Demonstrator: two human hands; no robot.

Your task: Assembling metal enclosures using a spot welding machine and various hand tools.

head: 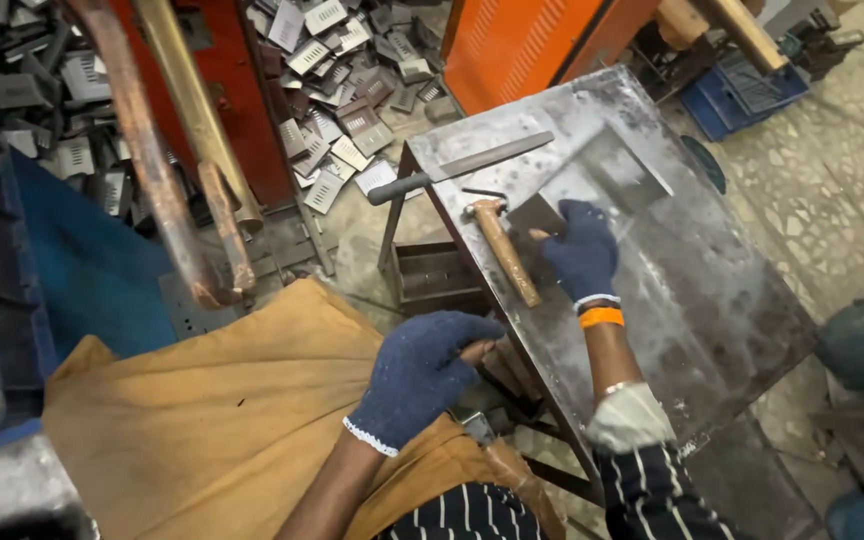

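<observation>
Right hand (582, 250), blue knit glove, orange wristband: grip flat and loose, fingers spread over a small dark grey sheet-metal piece (535, 212) on the steel tabletop (712, 290). Pressing on it, not clamped around it. Bare fingertip shows through the glove at the piece's near edge.

Left hand (422, 372), same blue glove: grip curled narrow at the tabletop's near-left edge, over the lap. A bare fingertip shows through. Cannot tell whether it holds anything.

All relative to the tabletop:
- Wooden-handled hammer (502, 248) lies on it, just left of the right hand, head toward the far side, handle running back to the near edge.
- Long flat steel file with dark grey handle (462, 166) lies across the far-left corner, handle overhanging the edge.
- Larger shiny rectangular metal sheet (612, 170) lies just beyond the right hand.
- Mustard-brown cloth (222, 400) covers the lap, left of and below the tabletop.
- Pile of small louvred grey metal plates (342, 90) on the floor, beyond the far-left corner.
- Two rusty brown bent metal arms (172, 150) hang well to the left.
- Orange machine cabinet (532, 40) stands behind the far edge.
- Blue plastic crate (742, 95) on the floor, past the far-right side.
</observation>
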